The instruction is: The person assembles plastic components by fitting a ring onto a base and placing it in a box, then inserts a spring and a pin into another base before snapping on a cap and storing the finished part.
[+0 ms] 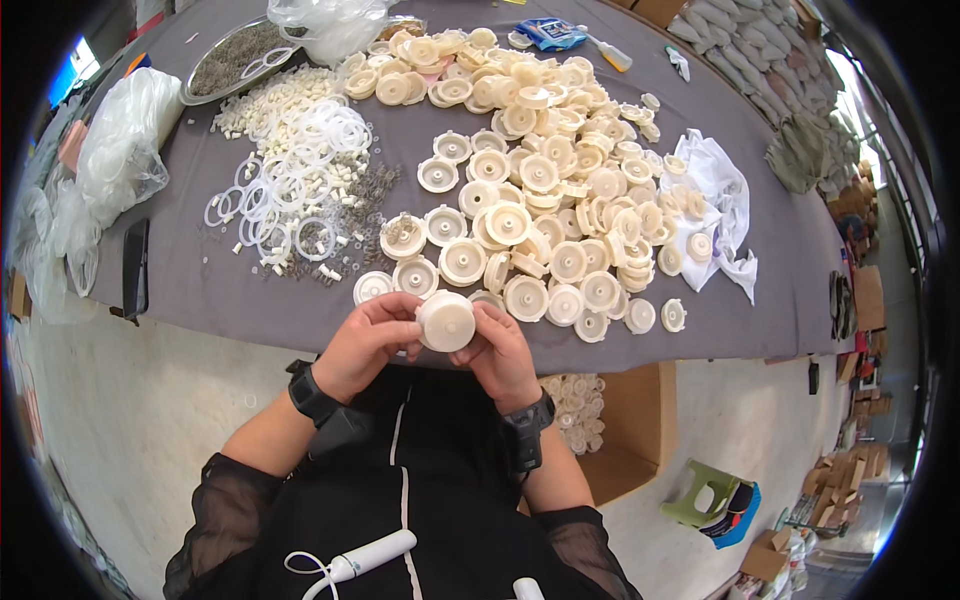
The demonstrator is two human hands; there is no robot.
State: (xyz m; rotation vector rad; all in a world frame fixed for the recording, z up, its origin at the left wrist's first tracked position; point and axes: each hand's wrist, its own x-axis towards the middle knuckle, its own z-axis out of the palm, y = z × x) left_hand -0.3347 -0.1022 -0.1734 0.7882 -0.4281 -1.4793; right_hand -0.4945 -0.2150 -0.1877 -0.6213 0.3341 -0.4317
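Nearest my camera, a white cylinder (375, 555) with a looped cord (324, 573) lies against a black top (450, 480); beyond it the left hand (368, 345) and right hand (503, 357), fingers curled, pinch a round cream cap (446, 322) between them at the near edge of the table (740, 325). I judge much is left: similar caps (462, 260), translucent rings (322, 140) and small pegs (285, 97) lie loose, while pale pieces (578, 402) in the carton (642, 415) below may be done.

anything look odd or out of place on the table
One cream round cap, at the left edge of the cap pile, has small grayish pieces lying on it; neighbouring caps show none, so it looks odd.
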